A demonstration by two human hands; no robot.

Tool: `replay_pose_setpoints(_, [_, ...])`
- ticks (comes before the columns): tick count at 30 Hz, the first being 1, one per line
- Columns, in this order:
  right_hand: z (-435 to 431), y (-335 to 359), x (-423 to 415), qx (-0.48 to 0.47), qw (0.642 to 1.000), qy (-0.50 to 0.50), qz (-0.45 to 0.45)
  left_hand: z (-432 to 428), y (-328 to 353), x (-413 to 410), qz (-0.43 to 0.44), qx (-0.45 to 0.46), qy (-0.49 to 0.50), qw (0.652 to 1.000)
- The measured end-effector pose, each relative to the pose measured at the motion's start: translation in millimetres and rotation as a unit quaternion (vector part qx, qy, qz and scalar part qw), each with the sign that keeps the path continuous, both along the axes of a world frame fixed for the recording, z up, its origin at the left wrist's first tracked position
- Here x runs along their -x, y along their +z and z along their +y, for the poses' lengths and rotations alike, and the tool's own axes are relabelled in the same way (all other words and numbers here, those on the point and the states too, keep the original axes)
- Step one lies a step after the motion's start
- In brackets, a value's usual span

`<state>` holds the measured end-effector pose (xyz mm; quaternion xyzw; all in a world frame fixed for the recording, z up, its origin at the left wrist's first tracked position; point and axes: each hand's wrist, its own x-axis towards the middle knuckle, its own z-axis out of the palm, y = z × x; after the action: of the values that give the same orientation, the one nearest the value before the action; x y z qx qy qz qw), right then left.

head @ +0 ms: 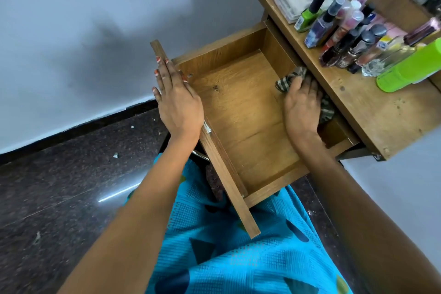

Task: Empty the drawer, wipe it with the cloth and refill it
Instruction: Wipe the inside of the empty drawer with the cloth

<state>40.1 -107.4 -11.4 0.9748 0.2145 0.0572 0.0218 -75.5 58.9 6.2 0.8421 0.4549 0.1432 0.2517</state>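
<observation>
Matt wood-grain drawer (241, 107), checked woven cloth (290, 79), glossy speckled stone floor (71, 186).

Head view, downward (close above drawer (238, 112))

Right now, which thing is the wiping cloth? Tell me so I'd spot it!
Find the open wooden drawer below the shelf of bottles. At its right inside wall, the right hand holds the cloth. It is the only checked, crumpled fabric there.
</observation>
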Motion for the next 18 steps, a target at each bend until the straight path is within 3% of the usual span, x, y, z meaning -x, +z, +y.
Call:
replay_pose_setpoints(11, [102,-1,-72,-0.114,0.992,0.058,0.004,0,0,-2,-0.021,0.008,0.008,1.0])
replay_pose_setpoints(18, [89,-12,-66,-0.126,0.988,0.083,-0.042,0,-1,0,-0.022,0.014,0.007,1.0])
